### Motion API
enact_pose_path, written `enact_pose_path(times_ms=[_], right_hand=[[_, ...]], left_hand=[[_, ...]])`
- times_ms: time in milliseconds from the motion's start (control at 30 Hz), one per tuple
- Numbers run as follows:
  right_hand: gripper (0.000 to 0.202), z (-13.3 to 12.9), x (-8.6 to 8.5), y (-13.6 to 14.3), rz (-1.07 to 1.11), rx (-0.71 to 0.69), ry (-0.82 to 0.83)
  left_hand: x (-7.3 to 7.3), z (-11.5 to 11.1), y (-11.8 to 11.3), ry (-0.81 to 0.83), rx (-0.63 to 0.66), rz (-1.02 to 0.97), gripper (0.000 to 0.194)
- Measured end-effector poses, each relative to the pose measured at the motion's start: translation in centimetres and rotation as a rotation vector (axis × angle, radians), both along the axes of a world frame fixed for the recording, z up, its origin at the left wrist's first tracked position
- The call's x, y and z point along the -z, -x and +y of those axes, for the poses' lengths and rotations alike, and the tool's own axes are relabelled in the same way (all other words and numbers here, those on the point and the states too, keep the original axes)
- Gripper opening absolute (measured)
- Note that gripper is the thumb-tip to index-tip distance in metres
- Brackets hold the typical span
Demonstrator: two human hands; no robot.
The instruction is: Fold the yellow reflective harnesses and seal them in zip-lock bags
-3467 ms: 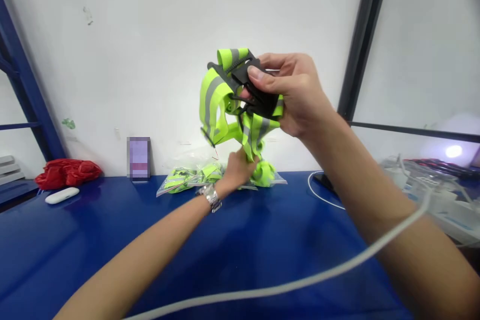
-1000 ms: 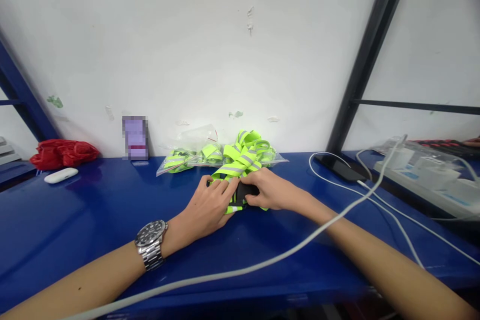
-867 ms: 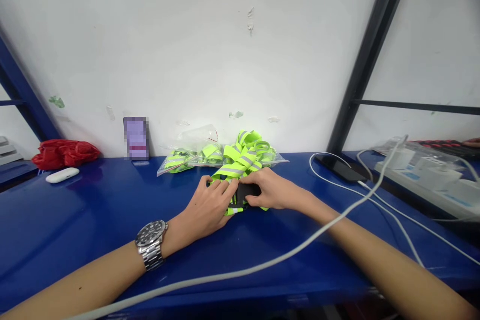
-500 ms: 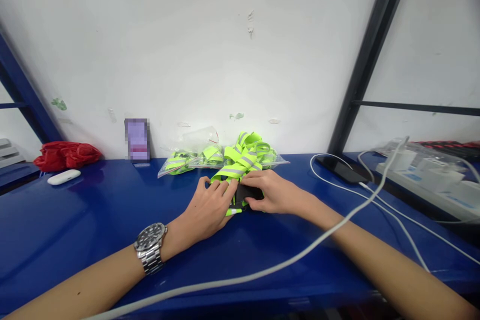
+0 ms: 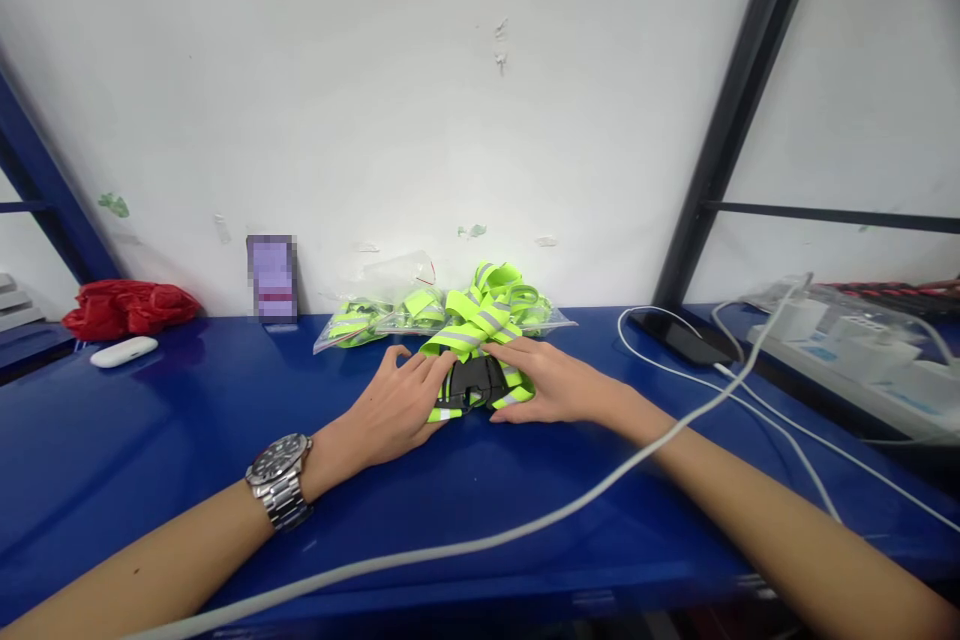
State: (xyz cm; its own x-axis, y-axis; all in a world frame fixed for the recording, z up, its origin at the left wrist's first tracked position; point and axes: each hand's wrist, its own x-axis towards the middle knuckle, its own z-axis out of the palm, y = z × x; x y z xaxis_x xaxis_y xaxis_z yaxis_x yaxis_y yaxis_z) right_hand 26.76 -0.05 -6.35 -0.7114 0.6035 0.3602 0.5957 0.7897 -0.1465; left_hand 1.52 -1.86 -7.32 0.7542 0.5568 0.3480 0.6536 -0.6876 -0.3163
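Note:
A black plastic side-release buckle (image 5: 476,382) lies between my hands, joined to a bunched neon-yellow reflective strap (image 5: 491,315) with a silver stripe. My left hand (image 5: 401,400) is closed on the strap at the buckle's left end, a silver watch (image 5: 281,470) on its wrist. From the other side, my right hand (image 5: 551,382) pinches strap at the buckle's right end, thumb below and fingers above. Part of the strap is hidden under the fingers. Right behind sit clear zip bags (image 5: 394,315) with more neon strap inside.
On the blue table (image 5: 360,540), a white cable (image 5: 540,535) crosses in front of me, over my right forearm. A phone (image 5: 679,338) and a power strip (image 5: 870,360) lie right. Left are a red bag (image 5: 131,308), a white case (image 5: 124,352) and a propped phone (image 5: 272,278).
My left hand has shifted left and my right hand slightly right, so the buckle between them shows more fully. The strap bundle behind stays almost still.

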Motion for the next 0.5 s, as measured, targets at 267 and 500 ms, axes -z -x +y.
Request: enact_pose_path(times_ms=[267, 500], right_hand=[[0.046, 0.7, -1.1, -2.3, 0.002, 0.049, -0.049], [0.057, 0.3, -1.3, -2.5, 0.087, 0.031, -0.028]], left_hand=[[0.6, 1.1, 2.3, 0.023, -0.079, -0.061, 0.045], [0.5, 0.9, 3.3, 0.051, -0.055, -0.112, 0.054]])
